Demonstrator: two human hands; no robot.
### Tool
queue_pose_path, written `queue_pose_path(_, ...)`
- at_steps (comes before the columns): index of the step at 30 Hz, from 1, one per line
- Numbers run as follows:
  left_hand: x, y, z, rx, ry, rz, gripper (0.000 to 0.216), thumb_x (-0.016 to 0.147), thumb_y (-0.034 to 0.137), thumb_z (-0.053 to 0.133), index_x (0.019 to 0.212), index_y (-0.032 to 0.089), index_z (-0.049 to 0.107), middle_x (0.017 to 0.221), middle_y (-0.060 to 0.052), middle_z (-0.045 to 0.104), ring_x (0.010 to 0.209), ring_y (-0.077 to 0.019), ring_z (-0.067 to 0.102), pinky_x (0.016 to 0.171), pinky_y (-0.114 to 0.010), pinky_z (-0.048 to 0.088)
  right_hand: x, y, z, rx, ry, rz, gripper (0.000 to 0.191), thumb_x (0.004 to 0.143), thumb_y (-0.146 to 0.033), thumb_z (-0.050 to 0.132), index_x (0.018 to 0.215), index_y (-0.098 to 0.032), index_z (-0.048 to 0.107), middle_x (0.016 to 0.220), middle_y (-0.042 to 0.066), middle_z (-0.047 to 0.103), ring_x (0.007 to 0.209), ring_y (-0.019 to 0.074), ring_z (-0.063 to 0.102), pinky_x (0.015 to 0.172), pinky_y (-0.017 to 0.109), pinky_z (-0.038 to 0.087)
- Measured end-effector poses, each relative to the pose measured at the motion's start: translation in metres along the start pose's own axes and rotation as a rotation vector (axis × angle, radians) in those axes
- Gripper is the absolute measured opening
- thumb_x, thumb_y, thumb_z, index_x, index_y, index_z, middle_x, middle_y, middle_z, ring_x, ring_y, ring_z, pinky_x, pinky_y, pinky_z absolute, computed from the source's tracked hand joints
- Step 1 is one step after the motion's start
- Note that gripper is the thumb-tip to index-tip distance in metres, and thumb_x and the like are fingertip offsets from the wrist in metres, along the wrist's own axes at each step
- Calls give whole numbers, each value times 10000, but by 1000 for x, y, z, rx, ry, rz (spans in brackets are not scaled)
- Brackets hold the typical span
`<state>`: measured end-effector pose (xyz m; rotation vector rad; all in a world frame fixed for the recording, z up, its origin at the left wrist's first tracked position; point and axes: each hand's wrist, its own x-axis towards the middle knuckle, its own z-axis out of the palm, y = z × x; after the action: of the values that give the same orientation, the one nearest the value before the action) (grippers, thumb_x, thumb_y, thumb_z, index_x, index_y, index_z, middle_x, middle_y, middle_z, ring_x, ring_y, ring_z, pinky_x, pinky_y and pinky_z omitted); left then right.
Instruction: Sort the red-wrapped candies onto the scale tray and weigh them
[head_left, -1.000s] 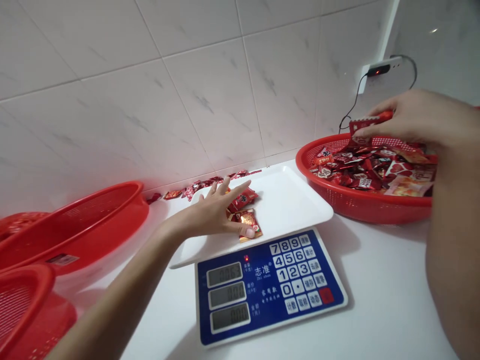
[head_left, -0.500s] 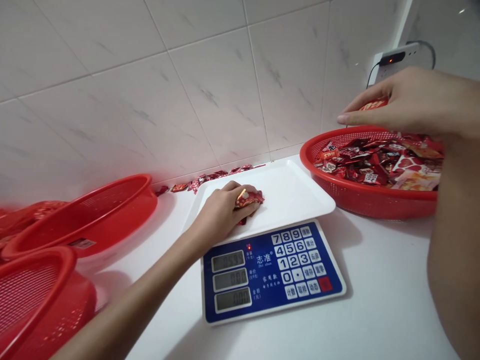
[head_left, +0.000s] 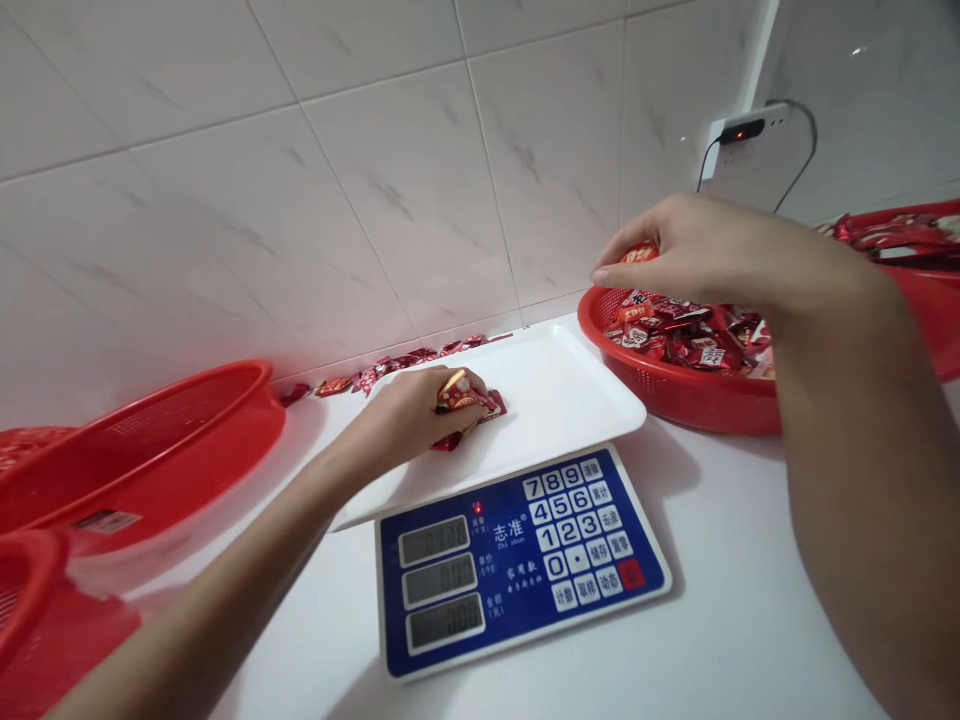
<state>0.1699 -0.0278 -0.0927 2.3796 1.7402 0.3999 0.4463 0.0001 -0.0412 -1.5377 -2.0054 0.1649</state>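
My left hand point(head_left: 420, 405) is closed around some red-wrapped candies point(head_left: 459, 395) over the white weighing tray point(head_left: 559, 390) of a digital scale. Its blue keypad panel point(head_left: 517, 590) faces me, with three small displays point(head_left: 439, 575) and a red light. Above the near side of a red basket point(head_left: 690, 410) full of wrapped candies point(head_left: 694, 340), my right hand point(head_left: 667, 250) is curled over a red-wrapped candy point(head_left: 641, 252), partly hidden behind the fingers.
At left stand two red plastic baskets, the farther one point(head_left: 202, 465) and the nearer one point(head_left: 67, 620). Loose red candies point(head_left: 397, 362) lie along the tiled wall. Another filled basket point(head_left: 930, 300) is at the far right. A power strip point(head_left: 739, 140) with a cable is on the wall.
My right hand has moved left and slightly down with its candy. My left hand has closed and gathered up the candies on the tray. The view has turned right.
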Motion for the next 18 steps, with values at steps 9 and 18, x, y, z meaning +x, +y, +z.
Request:
queue_pose_path(9,2,-13,-3,-153,25,-44,442,833,616,629,1039,239,732,998,-56,775,879,-262,692,712,-332,504,-1,-21,16,252,-246,-181,446,845,-214,661,1290,-245,684,1107,56,725,961,234,666,717,273,481)
queue_pose_path(18,-19,-26,8,-369,219,-67,415,836,570,675,1078,235,704,977,-61,774,883,-261,711,740,-336,531,3,-46,56,306,-514,-340,160,786,-247,720,912,-152,746,759,43,706,606,119,538,535,246,348)
